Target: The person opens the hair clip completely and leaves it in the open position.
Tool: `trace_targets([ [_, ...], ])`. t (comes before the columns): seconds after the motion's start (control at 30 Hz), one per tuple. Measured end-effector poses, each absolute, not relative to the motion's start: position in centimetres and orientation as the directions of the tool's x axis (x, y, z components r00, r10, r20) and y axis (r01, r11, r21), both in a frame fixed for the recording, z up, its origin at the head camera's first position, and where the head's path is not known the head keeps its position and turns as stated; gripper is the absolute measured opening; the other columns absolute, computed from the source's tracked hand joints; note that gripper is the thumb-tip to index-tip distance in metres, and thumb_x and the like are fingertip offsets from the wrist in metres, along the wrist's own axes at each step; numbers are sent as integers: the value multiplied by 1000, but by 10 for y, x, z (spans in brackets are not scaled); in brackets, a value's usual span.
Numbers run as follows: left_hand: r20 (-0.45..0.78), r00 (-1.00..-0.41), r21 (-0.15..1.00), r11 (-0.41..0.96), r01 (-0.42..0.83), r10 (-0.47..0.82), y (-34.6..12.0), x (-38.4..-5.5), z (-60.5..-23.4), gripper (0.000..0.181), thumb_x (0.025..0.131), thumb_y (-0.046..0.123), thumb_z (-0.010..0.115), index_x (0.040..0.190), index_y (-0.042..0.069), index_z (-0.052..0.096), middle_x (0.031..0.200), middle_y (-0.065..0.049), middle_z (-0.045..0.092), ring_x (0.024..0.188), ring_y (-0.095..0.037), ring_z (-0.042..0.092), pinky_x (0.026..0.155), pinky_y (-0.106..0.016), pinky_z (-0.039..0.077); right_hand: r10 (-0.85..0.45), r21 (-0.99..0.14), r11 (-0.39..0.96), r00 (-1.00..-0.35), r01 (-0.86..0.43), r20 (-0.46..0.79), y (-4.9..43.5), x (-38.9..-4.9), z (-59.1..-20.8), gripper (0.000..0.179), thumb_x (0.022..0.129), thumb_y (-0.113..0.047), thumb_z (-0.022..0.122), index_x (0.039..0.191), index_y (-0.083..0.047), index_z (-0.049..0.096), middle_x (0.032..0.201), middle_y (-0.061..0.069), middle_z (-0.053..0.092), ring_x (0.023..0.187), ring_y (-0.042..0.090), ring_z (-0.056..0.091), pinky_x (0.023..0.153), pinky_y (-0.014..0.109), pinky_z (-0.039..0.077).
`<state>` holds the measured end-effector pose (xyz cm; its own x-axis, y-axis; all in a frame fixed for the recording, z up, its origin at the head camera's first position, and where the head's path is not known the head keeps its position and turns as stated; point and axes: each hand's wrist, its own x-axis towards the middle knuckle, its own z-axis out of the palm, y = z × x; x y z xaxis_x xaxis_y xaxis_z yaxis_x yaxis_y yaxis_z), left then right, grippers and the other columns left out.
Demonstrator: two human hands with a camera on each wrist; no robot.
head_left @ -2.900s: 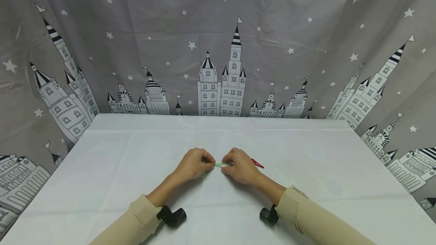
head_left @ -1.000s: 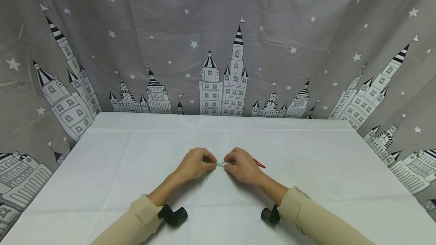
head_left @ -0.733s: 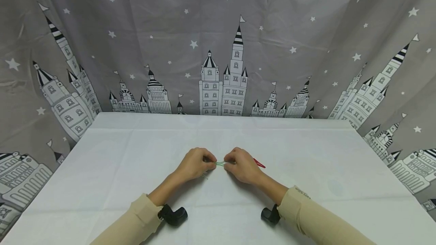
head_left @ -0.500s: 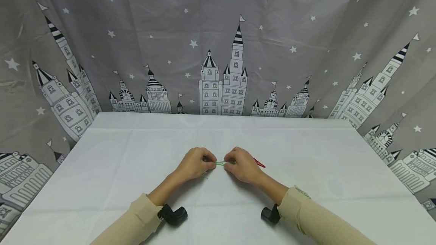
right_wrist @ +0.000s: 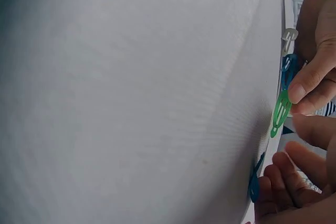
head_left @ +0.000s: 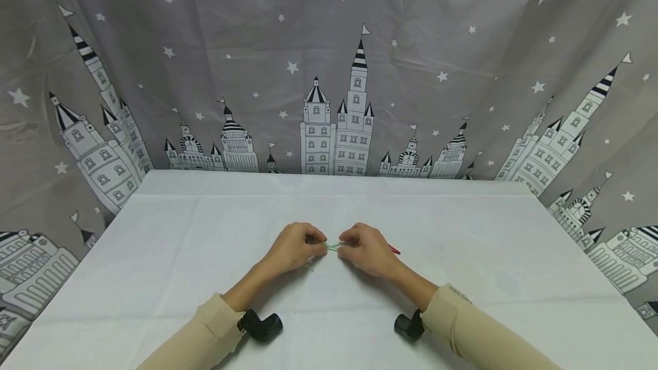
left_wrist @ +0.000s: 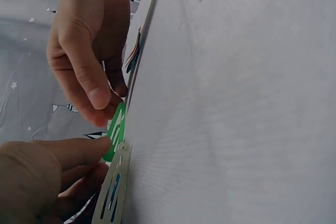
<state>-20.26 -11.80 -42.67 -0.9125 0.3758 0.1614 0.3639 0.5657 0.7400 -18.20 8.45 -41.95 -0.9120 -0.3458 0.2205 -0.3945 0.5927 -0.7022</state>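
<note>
Left fingers (left_wrist: 84, 151) on slotted green clip (left_wrist: 122, 126)

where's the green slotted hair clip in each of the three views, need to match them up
Head: the flat green slotted hair clip is below centre.
Left wrist: the clip is left of centre, slightly low.
Right wrist: the clip is toward the right edge.
Shared landmark: the left hand, pinching the clip.
</note>
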Motion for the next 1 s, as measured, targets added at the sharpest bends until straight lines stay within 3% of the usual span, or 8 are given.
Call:
trace_targets([
  [0.37,231,-893,764,496,412,386,-111,-198,-415,17,84,14,78,99,6,76,98,0,72,99,-23,65,86,-41,51,-333,-803,492,-925,-337,184,96,-176,-403,27,90,-12,71,113,3,70,109,13,69,98,26,63,83,36,51],
  [0.7,253,-873,764,468,444,416,-96,-184,-407,16,85,13,76,99,4,75,96,1,71,95,-19,63,80,-36,51,-326,-838,450,-930,-308,166,123,-168,-394,31,91,-14,70,115,7,67,111,19,67,97,24,64,86,36,51],
  [1.0,218,-854,782,439,443,473,-76,-178,-405,17,86,11,75,100,0,74,97,-7,71,78,-12,63,69,-27,50,-309,-845,457,-941,-277,141,143,-162,-396,28,90,-13,71,112,6,69,107,17,69,94,21,64,83,33,52],
])
